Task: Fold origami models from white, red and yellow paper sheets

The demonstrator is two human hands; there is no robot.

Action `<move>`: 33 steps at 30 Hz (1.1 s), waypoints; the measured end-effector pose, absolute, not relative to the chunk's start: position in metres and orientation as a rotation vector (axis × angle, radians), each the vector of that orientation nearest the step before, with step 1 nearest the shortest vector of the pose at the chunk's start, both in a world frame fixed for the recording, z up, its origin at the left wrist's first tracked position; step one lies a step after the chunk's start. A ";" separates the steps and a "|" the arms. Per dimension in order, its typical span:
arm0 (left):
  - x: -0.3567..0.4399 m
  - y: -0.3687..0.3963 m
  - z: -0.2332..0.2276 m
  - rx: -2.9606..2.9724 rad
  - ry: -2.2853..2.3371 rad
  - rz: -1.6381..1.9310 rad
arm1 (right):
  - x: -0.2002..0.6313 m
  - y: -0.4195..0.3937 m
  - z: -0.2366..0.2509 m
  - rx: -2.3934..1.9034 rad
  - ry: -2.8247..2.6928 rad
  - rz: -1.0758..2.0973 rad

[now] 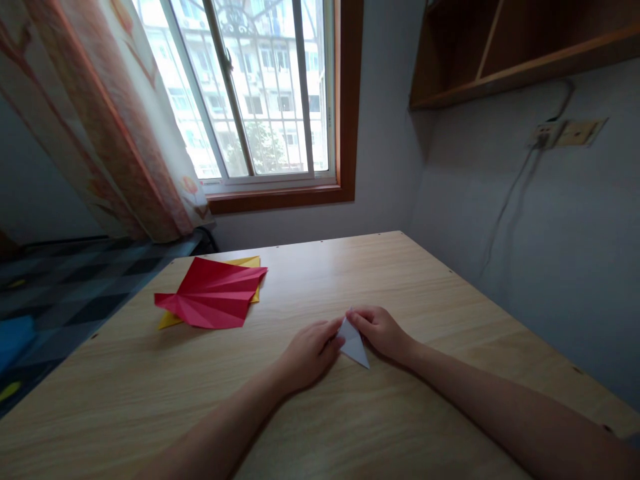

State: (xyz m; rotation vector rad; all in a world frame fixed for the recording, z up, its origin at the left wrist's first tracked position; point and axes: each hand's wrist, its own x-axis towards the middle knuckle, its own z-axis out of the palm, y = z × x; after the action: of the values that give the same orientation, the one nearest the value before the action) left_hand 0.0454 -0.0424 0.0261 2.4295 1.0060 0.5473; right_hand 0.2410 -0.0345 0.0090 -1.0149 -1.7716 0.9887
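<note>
A small folded piece of pale blue paper (354, 345), narrow and pointed, lies on the wooden table (350, 413) between my hands. My left hand (309, 353) presses its fingertips on the paper's left edge. My right hand (381, 331) pinches the paper's upper tip from the right. Both hands rest on the table top.
A creased red paper sheet (213, 295) lies on a yellow sheet (250, 262) at the table's far left. Behind are a window (250, 93), a patterned curtain (100, 120), a wall shelf (520, 47) and a wall socket with a cable (545, 133). A checkered bed (65, 287) lies left.
</note>
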 end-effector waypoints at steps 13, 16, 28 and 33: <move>0.047 -0.043 0.028 2.373 1.021 0.558 | 0.240 -0.035 0.008 -1.029 -1.687 1.030; 0.046 -0.042 0.028 2.119 0.968 0.608 | 0.240 -0.033 0.007 -1.018 -1.631 1.092; 0.045 -0.034 0.027 1.643 0.989 0.956 | 0.244 -0.039 0.013 -0.953 -1.790 1.206; 0.045 -0.035 0.025 1.591 1.073 0.908 | 0.242 -0.041 0.013 -1.056 -1.722 1.183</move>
State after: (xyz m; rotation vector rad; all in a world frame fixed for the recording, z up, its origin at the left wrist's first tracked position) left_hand 0.0454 -0.0352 0.0253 1.5905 1.0732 0.9082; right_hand 0.2416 -0.0409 0.0130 -1.0564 -1.7218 1.1828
